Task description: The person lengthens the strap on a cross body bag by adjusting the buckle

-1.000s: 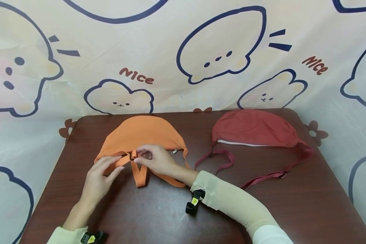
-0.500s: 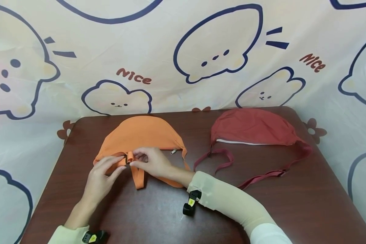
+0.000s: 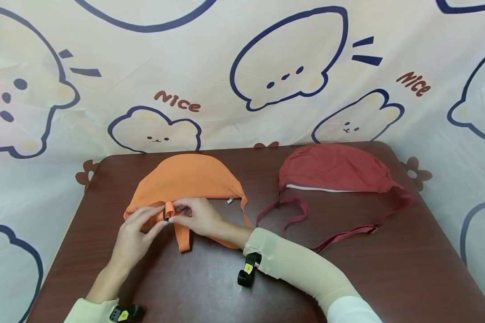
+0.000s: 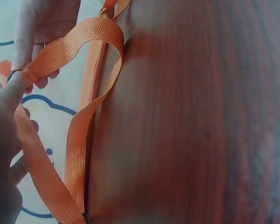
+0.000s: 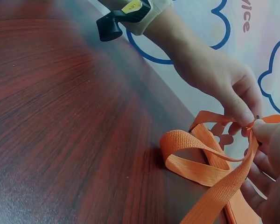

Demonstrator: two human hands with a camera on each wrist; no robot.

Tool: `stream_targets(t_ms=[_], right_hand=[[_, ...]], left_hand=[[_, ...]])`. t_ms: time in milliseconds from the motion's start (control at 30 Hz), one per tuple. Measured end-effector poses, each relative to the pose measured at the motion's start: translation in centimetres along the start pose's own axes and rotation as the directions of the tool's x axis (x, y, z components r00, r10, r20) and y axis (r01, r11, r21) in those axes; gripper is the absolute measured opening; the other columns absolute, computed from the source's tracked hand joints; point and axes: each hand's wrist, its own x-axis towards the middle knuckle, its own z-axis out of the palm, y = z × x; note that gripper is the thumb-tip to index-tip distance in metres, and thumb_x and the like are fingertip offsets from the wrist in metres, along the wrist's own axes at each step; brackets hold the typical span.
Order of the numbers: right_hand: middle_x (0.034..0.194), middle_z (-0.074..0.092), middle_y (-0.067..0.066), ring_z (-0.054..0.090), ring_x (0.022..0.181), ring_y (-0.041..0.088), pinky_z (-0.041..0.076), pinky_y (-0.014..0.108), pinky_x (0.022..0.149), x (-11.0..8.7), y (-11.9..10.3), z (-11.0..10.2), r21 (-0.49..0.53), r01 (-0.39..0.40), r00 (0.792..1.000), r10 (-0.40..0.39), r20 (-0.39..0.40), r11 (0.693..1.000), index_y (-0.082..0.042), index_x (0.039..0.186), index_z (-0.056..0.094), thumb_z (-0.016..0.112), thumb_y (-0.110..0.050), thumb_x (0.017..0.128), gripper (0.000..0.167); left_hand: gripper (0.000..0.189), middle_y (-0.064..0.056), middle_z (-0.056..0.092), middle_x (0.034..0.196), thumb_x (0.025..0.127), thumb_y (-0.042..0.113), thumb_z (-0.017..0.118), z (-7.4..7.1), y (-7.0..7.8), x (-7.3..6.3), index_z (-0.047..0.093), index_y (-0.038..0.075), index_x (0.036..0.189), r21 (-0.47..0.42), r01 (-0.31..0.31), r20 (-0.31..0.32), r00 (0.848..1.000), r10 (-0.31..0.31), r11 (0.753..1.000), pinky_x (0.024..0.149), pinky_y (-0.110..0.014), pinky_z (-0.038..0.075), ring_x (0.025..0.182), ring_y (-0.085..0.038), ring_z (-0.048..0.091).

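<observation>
An orange half-moon fabric bag (image 3: pixel 190 177) is laid on the far left of the dark brown wooden tabletop (image 3: pixel 210 278), its long axis aligned left to right, its curved edge turned far, its straight zipped edge near. At a small dark buckle (image 3: pixel 166 215), its orange woven strap (image 3: pixel 182 238) is pinched by the left hand (image 3: pixel 133 233) and the right hand (image 3: pixel 198 218).

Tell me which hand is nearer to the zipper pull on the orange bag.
Right. The right hand pinches the orange strap to the left of the zipper pull, apart from it; the left hand pinches the strap farther left, beyond the right hand.
</observation>
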Motion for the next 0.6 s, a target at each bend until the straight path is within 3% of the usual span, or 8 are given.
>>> stream_targets(t_ms=[67, 133, 200, 267, 433, 500, 600], right_hand=[[0.106, 0.073, 0.007, 0.063, 0.09, 0.001, 0.05, 0.012, 0.079, 0.0, 0.1, 0.0, -0.007, -0.008, 1.0, 0.008, -0.01, 1.0, -0.002, 0.122, 0.07, 0.075, -0.017, 0.095, 0.031], [0.105, 0.073, 0.005, 0.063, 0.09, 0.0, 0.05, 0.012, 0.079, 0.1, 0.2, 0.0, -0.014, -0.017, 1.0, 0.017, -0.019, 1.0, -0.003, 0.122, 0.07, 0.075, -0.018, 0.095, 0.032], [0.105, 0.072, 0.004, 0.063, 0.09, 0.0, 0.05, 0.013, 0.078, 0.1, 0.3, 0.0, -0.011, -0.026, 0.999, 0.026, -0.026, 1.0, -0.003, 0.122, 0.07, 0.074, -0.019, 0.095, 0.032], [0.105, 0.072, 0.005, 0.063, 0.09, 0.001, 0.05, 0.013, 0.078, 0.1, 0.3, 0.0, 0.014, -0.035, 0.999, 0.035, -0.029, 0.999, -0.003, 0.123, 0.07, 0.074, -0.018, 0.095, 0.032], [0.106, 0.071, 0.005, 0.062, 0.091, 0.001, 0.051, 0.014, 0.079, 0.2, 0.3, -0.1, 0.06, -0.05, 0.998, 0.053, -0.034, 0.997, -0.001, 0.123, 0.069, 0.074, -0.017, 0.095, 0.033], [0.105, 0.071, 0.005, 0.063, 0.091, 0.001, 0.051, 0.015, 0.08, 0.2, 0.2, -0.2, 0.068, -0.056, 0.998, 0.059, -0.035, 0.996, -0.001, 0.123, 0.069, 0.074, -0.017, 0.095, 0.032], [0.106, 0.071, 0.006, 0.063, 0.091, 0.002, 0.051, 0.015, 0.08, 0.1, 0.1, -0.3, 0.078, -0.073, 0.996, 0.076, -0.036, 0.994, 0.0, 0.123, 0.068, 0.074, -0.017, 0.095, 0.033]], left_hand=[[0.059, -0.014, 0.07, 0.114, 0.067, -0.002, 0.092, -0.1, 0.0, -0.1, 0.07, 0.001, 0.122, 0.018, 0.021, 0.009, 1.0, -0.021, 1.0, 0.101, -0.012, 0.037, 0.104, -0.03, 0.062], [0.065, -0.016, 0.068, 0.114, 0.064, 0.002, 0.095, -0.2, -0.1, -0.2, 0.067, 0.001, 0.124, 0.046, 0.051, 0.02, 0.998, -0.052, 0.998, 0.1, -0.029, 0.041, 0.104, -0.032, 0.061], [0.068, -0.018, 0.066, 0.111, 0.063, 0.003, 0.096, -0.3, -0.1, -0.3, 0.063, -0.002, 0.122, 0.085, 0.094, 0.027, 0.995, -0.096, 0.992, 0.094, -0.046, 0.04, 0.101, -0.035, 0.059], [0.067, -0.02, 0.063, 0.106, 0.063, 0.004, 0.097, -0.4, -0.1, -0.5, 0.059, -0.004, 0.118, 0.125, 0.152, 0.029, 0.987, -0.157, 0.98, 0.086, -0.056, 0.037, 0.098, -0.037, 0.055], [0.057, -0.022, 0.059, 0.1, 0.069, 0.004, 0.094, -0.6, -0.4, -1.1, 0.056, -0.003, 0.111, 0.211, 0.306, -0.006, 0.95, -0.312, 0.928, 0.082, -0.057, 0.034, 0.094, -0.039, 0.051], [0.051, -0.021, 0.059, 0.099, 0.07, 0.002, 0.093, -0.8, -0.5, -1.2, 0.058, -0.002, 0.108, 0.215, 0.337, -0.036, 0.941, -0.337, 0.917, 0.082, -0.057, 0.035, 0.093, -0.039, 0.053], [0.045, -0.021, 0.061, 0.099, 0.072, -0.002, 0.09, -0.9, -0.5, -1.4, 0.061, -0.003, 0.107, 0.194, 0.343, -0.075, 0.939, -0.335, 0.919, 0.083, -0.056, 0.04, 0.093, -0.038, 0.056]])
